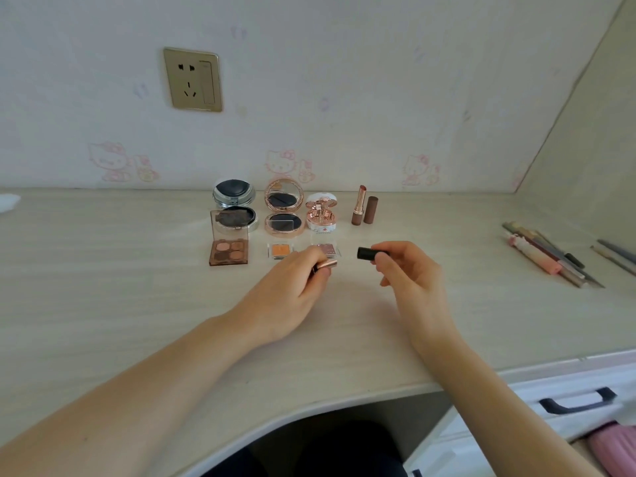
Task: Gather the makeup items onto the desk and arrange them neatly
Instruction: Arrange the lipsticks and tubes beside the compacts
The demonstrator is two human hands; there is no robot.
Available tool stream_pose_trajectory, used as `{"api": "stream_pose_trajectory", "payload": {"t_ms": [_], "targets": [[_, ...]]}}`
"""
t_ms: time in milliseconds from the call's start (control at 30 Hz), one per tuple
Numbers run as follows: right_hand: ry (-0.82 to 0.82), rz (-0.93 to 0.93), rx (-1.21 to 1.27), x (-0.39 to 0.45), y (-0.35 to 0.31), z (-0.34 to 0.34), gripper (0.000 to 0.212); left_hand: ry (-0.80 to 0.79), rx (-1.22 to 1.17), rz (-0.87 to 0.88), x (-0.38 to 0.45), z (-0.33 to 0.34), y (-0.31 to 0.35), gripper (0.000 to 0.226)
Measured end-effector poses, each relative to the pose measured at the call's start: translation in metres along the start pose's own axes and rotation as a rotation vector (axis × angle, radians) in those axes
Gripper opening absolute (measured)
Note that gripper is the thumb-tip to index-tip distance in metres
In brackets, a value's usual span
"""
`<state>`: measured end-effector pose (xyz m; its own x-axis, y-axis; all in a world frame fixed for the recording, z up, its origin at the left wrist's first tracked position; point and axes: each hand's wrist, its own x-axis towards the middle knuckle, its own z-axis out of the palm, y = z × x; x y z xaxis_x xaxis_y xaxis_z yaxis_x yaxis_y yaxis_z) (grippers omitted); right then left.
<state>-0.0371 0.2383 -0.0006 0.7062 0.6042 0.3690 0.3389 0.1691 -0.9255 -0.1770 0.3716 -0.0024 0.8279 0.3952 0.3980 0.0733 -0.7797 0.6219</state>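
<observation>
Head view showed both hands above the pale worktop (pixel 103 270), just in front of the small pink-glitter eyeshadow pan (pixel 326 250): the left hand (pixel 292 294) was closed around a rose-gold lipstick tube (pixel 325 265), and the right hand (pixel 409 273) pinched a black cap (pixel 367 253) between thumb and fingers. Behind that pan stood three open compacts (pixel 283 210) and an uncapped lipstick (pixel 359 210) beside its brown cap (pixel 371 210). Left of the pan lay an orange pan (pixel 280 250) and a four-colour palette (pixel 229 253); pencils (pixel 547 254) lay far right.
</observation>
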Motion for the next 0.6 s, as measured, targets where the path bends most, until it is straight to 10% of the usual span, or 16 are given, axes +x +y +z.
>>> {"api": "stream_pose_trajectory", "payload": {"t_ms": [600], "targets": [[0.068,0.102,0.076,0.026,0.008,-0.017,0.025,0.078,-0.535,-0.225,0.023,0.01,0.024,0.003]]}}
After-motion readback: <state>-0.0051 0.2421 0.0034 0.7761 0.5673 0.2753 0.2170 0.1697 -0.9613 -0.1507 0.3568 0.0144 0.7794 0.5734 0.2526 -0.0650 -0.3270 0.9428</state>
